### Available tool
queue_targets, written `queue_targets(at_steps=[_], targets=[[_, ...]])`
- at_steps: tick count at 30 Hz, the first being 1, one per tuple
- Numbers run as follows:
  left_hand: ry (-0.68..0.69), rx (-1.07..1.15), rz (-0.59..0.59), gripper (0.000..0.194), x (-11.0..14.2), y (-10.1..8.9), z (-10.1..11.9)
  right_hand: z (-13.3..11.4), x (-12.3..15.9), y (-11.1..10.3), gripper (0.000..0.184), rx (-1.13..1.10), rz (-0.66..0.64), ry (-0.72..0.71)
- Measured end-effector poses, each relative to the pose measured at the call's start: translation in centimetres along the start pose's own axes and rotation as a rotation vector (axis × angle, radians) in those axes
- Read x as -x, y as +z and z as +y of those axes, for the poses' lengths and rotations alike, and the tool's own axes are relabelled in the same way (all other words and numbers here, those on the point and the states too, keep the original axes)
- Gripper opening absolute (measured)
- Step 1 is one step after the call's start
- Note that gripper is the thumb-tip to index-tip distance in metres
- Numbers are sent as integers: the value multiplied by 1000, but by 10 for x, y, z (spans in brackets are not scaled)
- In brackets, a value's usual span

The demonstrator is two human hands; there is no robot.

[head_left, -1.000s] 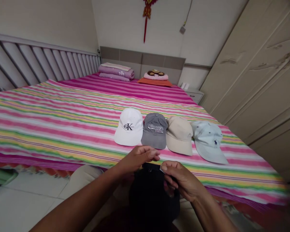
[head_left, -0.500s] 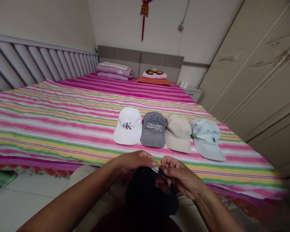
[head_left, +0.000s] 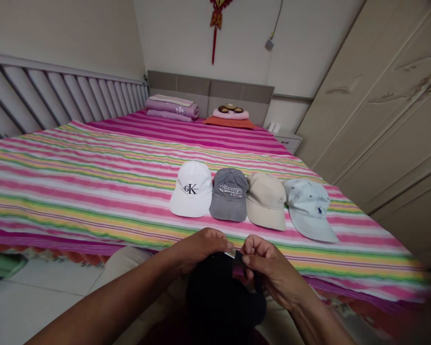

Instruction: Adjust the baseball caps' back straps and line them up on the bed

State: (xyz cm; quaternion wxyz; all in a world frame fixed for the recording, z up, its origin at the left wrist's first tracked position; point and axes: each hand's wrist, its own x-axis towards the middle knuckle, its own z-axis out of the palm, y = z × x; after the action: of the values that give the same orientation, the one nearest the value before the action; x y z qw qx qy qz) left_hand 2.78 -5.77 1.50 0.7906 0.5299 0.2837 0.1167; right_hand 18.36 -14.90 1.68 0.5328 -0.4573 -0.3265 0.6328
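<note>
A black cap (head_left: 221,294) is held over my lap, its back strap (head_left: 239,258) toward the bed. My left hand (head_left: 208,245) pinches the cap's rim beside a small shiny metal buckle (head_left: 230,253). The thumb and fingers of my right hand (head_left: 264,261) are closed on the strap, just right of the buckle. Beyond my hands, a white cap (head_left: 192,194), a grey cap (head_left: 229,196), a beige cap (head_left: 266,203) and a pale blue cap (head_left: 311,211) lie side by side in a row, brims toward me.
The caps lie on a striped bedspread (head_left: 93,187). Folded purple bedding (head_left: 172,108) and a pink and orange pile (head_left: 230,115) sit by the headboard (head_left: 237,88). A wardrobe (head_left: 391,110) stands at right, a white railing (head_left: 64,88) at left, and a green object (head_left: 3,266) on the floor.
My right thumb and fingers have shifted slightly on the strap near the buckle. Both hands still hold the black cap. The view has tilted a little, and the row of caps is unmoved.
</note>
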Motion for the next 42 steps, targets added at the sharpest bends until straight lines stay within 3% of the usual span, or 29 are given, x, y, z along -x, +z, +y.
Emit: queue_targets(at_steps=[10, 17, 21, 24, 30, 36, 39, 42], targets=[[16, 126, -5, 14, -1, -2, -4, -4, 2, 2, 23, 91, 0, -36], [17, 280, -52, 17, -1, -15, -5, 4, -10, -27, 39, 289, -222, 96], [40, 298, -43, 17, -2, -26, -5, 17, -14, -43, 35, 83, -153, 135], [68, 294, -88, 18, -1, -33, 0, 16, -14, -42, 30, -129, -62, 75], [145, 330, -179, 56, 0, -48, -4, -10, -16, -22, 25, -431, 122, -52], [268, 542, -23, 32, -11, -47, -25, -26, -21, -17, 18, -430, 47, 82], [335, 625, 49, 15, -14, -46, -19, -24, -23, -26, 19, -397, 19, -2], [349, 719, 83, 23, -17, -44, -9, -16, -26, -35, 17, -367, 63, -116]])
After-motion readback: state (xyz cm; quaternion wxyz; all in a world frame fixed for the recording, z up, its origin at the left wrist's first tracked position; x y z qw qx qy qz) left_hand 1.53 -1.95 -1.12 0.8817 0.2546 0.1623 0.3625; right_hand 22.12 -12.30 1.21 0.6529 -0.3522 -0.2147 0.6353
